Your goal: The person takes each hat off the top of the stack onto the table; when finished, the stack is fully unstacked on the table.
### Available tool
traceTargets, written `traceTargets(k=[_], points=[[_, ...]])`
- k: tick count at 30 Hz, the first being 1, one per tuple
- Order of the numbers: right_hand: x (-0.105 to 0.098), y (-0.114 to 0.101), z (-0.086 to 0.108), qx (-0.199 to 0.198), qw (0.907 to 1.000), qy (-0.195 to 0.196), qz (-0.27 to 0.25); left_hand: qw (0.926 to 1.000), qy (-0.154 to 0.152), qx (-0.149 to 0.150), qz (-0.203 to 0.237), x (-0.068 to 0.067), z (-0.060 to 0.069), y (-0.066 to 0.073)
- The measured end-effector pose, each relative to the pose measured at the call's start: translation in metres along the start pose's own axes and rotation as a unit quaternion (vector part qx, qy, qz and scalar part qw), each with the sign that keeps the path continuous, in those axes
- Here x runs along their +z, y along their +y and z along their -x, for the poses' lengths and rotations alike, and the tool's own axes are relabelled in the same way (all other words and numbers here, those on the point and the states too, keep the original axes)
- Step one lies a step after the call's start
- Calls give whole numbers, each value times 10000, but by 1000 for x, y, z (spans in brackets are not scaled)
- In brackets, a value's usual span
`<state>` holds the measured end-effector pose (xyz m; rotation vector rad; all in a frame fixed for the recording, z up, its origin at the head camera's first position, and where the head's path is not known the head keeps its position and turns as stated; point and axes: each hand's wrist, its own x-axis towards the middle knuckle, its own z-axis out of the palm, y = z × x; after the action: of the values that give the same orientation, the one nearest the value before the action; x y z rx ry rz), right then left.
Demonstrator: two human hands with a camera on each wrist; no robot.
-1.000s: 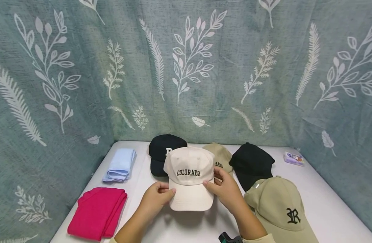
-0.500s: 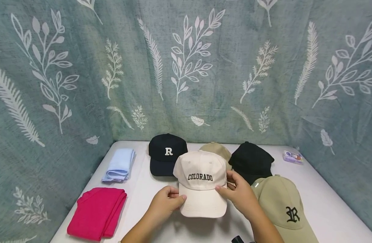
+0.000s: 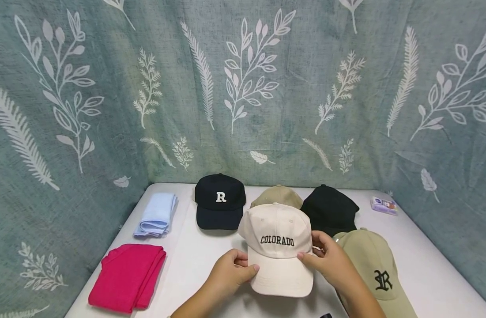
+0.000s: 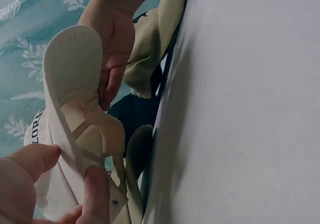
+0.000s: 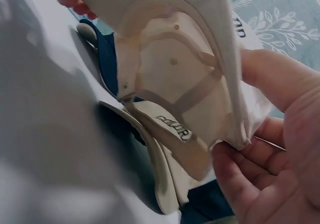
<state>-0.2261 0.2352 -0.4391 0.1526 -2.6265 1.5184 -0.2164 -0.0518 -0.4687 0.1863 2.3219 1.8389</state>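
Cream COLORADO cap (image 3: 280, 249) is held above the white tabletop (image 3: 187, 251) between the left hand (image 3: 234, 268), pinching the edge of its brim (image 3: 282, 279), and the right hand (image 3: 328, 256), pinching where brim meets crown (image 3: 276, 225)

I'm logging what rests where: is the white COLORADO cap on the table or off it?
Off it: the left hand and right hand hold the white COLORADO cap above the table; wrist views show its underside clear.
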Motion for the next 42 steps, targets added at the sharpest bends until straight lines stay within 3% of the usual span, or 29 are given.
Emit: traceTargets(k=[9,17,25,36,42], points=[[-6,10,4,42,9979,-566,315,9981,-61,-115,-607,6,-1,-10],[-3,18,4,53,9959,-796,417,9955,-192,-273,-891,9,-3,-16],[-4,20,6,-29,9930,-968,676,9967,-421,-285,-632,8,-2,-16],[-8,18,9,232,9898,-828,1136,9923,-838,-354,-837,11,-4,-13],[-9,17,12,234,9896,-896,1100,9906,-983,-593,-738,10,-4,-14]])
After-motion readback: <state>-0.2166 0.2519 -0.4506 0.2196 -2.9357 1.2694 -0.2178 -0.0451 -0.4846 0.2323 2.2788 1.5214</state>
